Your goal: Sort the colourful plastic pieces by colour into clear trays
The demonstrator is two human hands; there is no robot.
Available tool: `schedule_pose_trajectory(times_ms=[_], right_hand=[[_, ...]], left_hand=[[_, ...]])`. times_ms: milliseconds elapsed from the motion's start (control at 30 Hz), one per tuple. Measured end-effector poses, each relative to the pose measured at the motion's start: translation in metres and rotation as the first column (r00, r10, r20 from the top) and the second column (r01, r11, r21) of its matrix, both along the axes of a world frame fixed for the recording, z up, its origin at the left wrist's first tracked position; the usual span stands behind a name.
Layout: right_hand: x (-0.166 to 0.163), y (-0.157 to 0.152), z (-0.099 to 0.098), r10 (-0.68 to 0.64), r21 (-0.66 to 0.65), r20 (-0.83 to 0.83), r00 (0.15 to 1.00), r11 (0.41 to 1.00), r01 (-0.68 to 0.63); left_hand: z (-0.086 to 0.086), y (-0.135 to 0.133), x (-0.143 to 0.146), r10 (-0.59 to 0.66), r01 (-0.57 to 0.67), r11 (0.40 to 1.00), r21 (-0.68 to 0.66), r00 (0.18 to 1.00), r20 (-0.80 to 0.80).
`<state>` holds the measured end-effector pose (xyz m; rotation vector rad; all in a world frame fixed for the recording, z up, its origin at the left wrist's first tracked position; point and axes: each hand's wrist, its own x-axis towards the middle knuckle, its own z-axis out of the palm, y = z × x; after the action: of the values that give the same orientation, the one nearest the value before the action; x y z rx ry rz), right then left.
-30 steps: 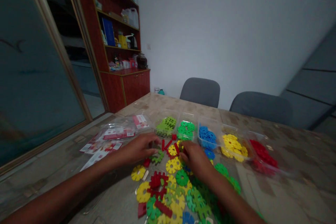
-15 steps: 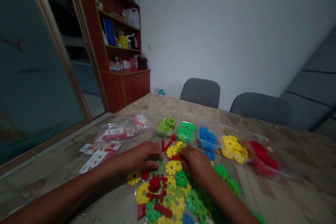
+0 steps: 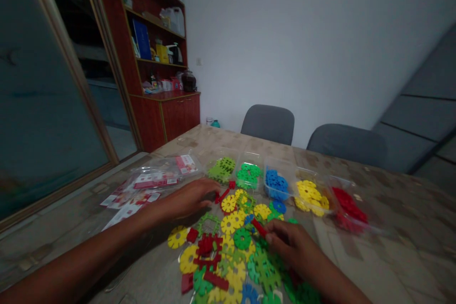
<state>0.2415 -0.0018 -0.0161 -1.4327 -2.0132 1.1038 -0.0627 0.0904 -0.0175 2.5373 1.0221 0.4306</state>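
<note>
A short red plastic strip [image 3: 259,228] is pinched between the thumb and fingers of my right hand [image 3: 294,244], over the right side of a loose pile. Further left, my left hand [image 3: 197,195] has its thumb and fingers apart, close to a small red piece [image 3: 217,196] at the pile's far edge; whether it touches is unclear. The pile mixes yellow flower-shaped discs [image 3: 233,223], green discs [image 3: 242,238], light green notched squares [image 3: 209,223] and a red notched square frame [image 3: 208,250].
Along the back stand clear plastic tubs, each of one colour: light green pieces [image 3: 222,169], green pieces [image 3: 248,174], blue pieces [image 3: 276,184], yellow pieces [image 3: 310,197] and red pieces [image 3: 349,209]. Printed plastic packaging [image 3: 156,180] lies at left. Grey chairs [image 3: 268,123] stand beyond the table.
My right hand has moved right and nearer from the pile's far part, now with a red strip in its fingers. My left hand has shifted slightly away from me, towards the small red piece.
</note>
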Motion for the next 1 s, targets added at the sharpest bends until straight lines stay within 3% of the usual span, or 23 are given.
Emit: schedule_pose_trajectory(times_ms=[433,600,733,833,1000], right_hand=[[0.014,-0.013,0.014,0.062,-0.076,0.128,0.990,0.996,-0.053],[0.030,-0.017,0.026,0.091,-0.134,0.297,0.951,0.990,-0.052],[0.046,-0.015,0.029,0.104,-0.025,0.351,0.931,0.994,-0.102],[0.051,-0.016,0.028,0.051,0.067,0.377,0.925,0.994,-0.082],[0.040,-0.023,0.027,0.060,0.030,0.399,0.915,0.996,-0.079]], left_hand=[[0.007,0.003,0.022,-0.051,0.048,0.995,-0.085,0.998,-0.041],[0.033,-0.023,0.017,-0.115,0.100,0.980,-0.170,0.990,-0.084],[0.052,-0.049,0.020,-0.167,0.094,0.940,-0.327,0.965,-0.204],[0.049,-0.057,0.024,-0.181,0.093,0.943,-0.319,0.949,-0.257],[0.043,-0.056,0.026,-0.167,0.084,0.942,-0.324,0.957,-0.239]])
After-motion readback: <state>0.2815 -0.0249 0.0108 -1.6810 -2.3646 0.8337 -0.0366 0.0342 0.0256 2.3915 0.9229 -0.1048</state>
